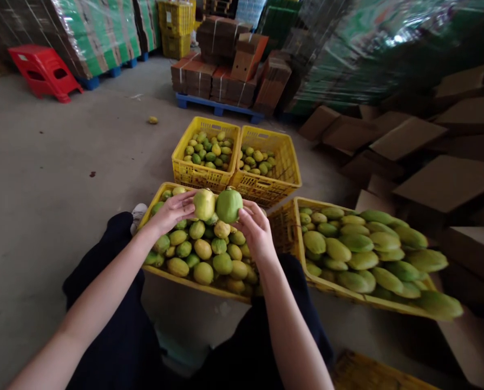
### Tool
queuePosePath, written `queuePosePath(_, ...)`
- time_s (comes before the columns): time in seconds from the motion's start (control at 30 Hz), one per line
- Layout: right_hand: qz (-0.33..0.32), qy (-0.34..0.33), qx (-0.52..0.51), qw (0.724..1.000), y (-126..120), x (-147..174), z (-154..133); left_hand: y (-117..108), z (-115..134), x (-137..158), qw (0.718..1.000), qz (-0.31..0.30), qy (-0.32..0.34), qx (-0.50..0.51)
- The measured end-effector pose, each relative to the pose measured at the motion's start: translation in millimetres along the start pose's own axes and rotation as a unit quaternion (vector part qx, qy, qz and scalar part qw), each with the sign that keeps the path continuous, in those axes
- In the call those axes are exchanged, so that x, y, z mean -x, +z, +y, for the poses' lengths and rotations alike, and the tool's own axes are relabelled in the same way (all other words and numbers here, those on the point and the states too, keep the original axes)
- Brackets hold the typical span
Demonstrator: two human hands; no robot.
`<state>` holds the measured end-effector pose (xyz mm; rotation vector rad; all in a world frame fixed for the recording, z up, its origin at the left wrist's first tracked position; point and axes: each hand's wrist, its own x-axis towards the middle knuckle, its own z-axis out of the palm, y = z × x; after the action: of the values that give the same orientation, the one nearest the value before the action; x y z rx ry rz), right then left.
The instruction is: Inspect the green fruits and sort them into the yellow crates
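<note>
My left hand (174, 212) is closed around a yellow-green papaya (204, 204), fingers on its left side. A greener papaya (229, 205) is gripped in my right hand (255, 226), with the thumb at its lower right. Both fruits are raised side by side, their stem ends up, with a narrow gap between them. Below them stands a yellow crate (201, 283) full of small green and yellow papayas (203, 249). My forearms hide parts of its left and right sides.
Two yellow crates (266, 187) with fewer fruits stand just beyond. To the right, another crate (300, 238) is heaped with long papayas (355, 242). Cardboard boxes (449, 184) lie at far right. A red stool (45, 73) and a loose fruit (152, 120) are on the floor.
</note>
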<state>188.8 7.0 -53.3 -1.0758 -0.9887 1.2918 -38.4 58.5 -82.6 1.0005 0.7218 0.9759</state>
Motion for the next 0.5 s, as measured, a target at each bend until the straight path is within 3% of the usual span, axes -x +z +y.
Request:
queuePosePath(0.23,0.005,0.081,-0.005,0.997,16.5,-3.0,6.4,24.9,-12.3,5.5,0.99,-0.004,-0.065,0.125)
queuePosePath(0.4,0.025,0.036,0.09,0.995,29.9,-6.3,13.4,38.9,-27.9,4.4,0.99,0.025,-0.039,0.136)
queuePosePath(0.5,0.042,0.048,0.065,0.996,33.3,-11.4,16.7,40.5,-30.8,3.8,0.992,0.058,-0.04,0.108)
